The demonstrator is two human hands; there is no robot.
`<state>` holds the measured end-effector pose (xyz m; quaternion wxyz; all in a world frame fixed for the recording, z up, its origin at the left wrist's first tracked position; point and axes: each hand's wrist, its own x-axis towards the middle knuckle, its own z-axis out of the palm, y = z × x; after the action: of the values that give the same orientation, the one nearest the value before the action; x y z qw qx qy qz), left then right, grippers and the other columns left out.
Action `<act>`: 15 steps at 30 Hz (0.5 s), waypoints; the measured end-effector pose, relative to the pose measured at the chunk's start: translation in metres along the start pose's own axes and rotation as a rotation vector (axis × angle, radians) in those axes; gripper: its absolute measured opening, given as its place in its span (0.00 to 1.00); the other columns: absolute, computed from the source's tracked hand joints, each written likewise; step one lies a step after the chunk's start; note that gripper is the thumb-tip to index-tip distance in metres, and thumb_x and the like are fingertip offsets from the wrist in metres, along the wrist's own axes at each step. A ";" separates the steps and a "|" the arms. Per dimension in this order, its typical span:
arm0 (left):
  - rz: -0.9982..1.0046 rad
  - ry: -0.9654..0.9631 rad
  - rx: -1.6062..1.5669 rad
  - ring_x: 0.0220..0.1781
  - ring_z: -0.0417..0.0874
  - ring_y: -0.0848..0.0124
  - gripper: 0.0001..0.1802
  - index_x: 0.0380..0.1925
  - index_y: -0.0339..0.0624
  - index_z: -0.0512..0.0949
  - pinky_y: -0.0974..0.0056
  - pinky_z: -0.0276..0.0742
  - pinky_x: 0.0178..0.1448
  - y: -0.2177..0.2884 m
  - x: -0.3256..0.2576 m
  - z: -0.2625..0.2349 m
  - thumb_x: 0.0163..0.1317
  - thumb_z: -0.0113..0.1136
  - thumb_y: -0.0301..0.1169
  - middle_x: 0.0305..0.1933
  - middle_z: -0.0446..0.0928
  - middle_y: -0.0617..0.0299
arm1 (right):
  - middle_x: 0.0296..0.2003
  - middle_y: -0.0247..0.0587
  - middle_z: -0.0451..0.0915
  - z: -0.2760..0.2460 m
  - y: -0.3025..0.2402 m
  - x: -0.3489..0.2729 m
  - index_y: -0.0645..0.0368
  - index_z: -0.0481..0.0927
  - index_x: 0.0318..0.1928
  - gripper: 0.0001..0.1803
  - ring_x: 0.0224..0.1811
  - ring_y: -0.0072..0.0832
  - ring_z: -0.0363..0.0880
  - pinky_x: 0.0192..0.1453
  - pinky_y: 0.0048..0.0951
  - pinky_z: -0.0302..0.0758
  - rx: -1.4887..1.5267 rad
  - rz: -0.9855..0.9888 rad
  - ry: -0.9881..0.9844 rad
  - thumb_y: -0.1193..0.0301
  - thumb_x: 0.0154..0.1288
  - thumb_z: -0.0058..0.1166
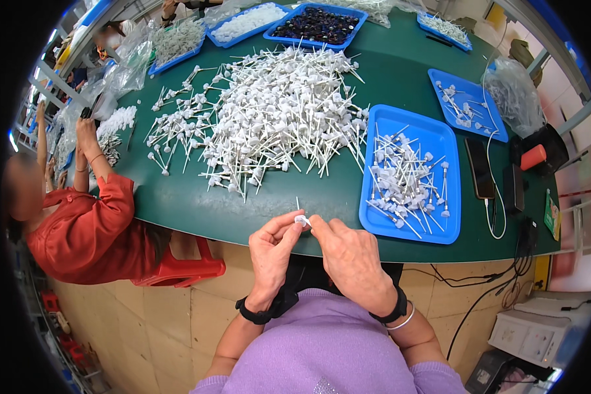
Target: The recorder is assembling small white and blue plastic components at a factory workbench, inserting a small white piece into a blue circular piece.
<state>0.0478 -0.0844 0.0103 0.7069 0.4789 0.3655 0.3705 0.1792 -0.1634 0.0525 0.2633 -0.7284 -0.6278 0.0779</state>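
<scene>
At the near edge of the table, my left hand [271, 253] pinches a small white plastic piece with a thin stem [301, 219] between thumb and finger. The stem points up and away from me. My right hand [349, 256] is closed at the other side of the same piece, its fingertips pressed against it and partly hiding it. Just beyond my hands lies a big heap of similar white stemmed pieces [285, 108]. To the right of my right hand, a blue tray [448, 226] holds more such pieces, some with metal-coloured parts on their stems.
Far back stand blue trays of dark round parts [318, 26] and white parts [249, 23]. Another blue tray [496, 121], a phone [481, 168] with a white cable, and a red roll [533, 157] are at right. A co-worker in red [82, 230] sits left, beside a red stool [184, 266].
</scene>
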 end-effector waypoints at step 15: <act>-0.075 -0.052 0.100 0.43 0.86 0.71 0.11 0.46 0.30 0.81 0.70 0.78 0.53 0.007 0.004 0.010 0.68 0.60 0.25 0.40 0.86 0.53 | 0.26 0.47 0.78 -0.044 0.044 -0.031 0.59 0.78 0.50 0.11 0.26 0.46 0.78 0.28 0.40 0.72 0.193 0.168 0.120 0.74 0.67 0.57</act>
<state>0.0576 -0.0832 0.0191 0.7049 0.5090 0.3828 0.3123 0.2307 -0.2084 0.0620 0.3617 -0.7529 -0.5374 0.1162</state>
